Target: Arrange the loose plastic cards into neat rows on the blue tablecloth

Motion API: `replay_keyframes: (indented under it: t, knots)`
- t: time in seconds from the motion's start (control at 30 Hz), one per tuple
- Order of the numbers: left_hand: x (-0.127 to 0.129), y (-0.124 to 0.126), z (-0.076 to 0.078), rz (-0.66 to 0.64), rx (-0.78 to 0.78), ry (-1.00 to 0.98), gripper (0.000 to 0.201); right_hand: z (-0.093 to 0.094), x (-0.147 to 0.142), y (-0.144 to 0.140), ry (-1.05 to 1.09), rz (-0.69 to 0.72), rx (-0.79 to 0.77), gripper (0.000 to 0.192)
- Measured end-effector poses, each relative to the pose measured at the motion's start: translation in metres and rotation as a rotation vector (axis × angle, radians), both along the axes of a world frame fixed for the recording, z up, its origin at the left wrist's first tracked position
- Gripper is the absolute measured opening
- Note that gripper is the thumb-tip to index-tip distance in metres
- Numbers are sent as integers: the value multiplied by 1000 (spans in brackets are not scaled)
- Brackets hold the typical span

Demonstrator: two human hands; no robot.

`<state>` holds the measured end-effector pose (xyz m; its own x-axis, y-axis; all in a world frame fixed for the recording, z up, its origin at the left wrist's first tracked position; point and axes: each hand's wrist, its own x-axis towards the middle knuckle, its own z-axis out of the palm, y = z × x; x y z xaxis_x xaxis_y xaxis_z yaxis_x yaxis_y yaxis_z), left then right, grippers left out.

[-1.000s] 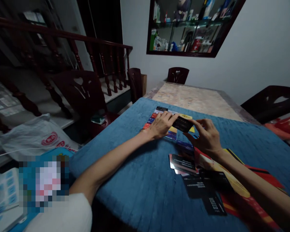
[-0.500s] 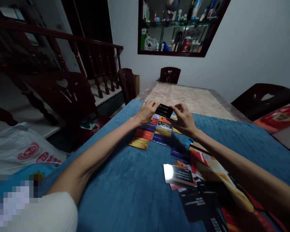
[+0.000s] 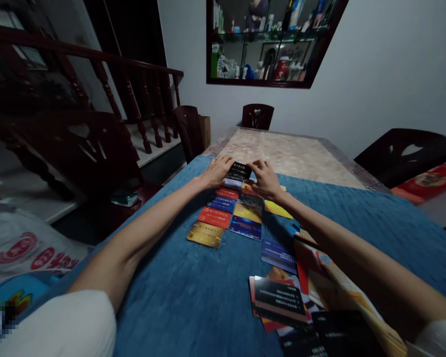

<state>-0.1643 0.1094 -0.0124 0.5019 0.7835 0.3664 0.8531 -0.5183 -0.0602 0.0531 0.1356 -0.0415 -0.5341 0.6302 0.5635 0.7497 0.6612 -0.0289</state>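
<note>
Black card (image 3: pixel 239 171), far end of the card rows on the blue cloth (image 3: pixel 193 297) over the worktop. Thin, light, stiff, probably slick plastic; best pinched at the short ends. Long axis runs left to right, face up, print too small to read. Left hand (image 3: pixel 217 171) and right hand (image 3: pixel 263 179) each close fingertips on one short end. Nearer: two columns of coloured cards (image 3: pixel 226 213); loose card pile (image 3: pixel 282 302) by the right forearm; dark chair (image 3: pixel 257 116) beyond

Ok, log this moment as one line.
left hand: on black card | right hand: on black card | card: at far end of card rows | blue cloth
</note>
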Motion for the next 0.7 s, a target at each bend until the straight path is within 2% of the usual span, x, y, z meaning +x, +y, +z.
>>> replay_keyframes:
  t: [0.17,0.27,0.4,0.7]
  knots:
    - [-4,30,-8,-27,-65,-53,54,-9,-5,27,43,-16,-105,47]
    - [-5,48,-14,-17,-123,-79,49,-14,-7,44,55,-8,-197,40]
    - [-6,68,-22,5,-199,-100,47,-18,-11,61,19,-44,-322,41]
    - [-7,92,-30,76,-331,-83,46,-20,-18,80,-66,-60,-425,41]
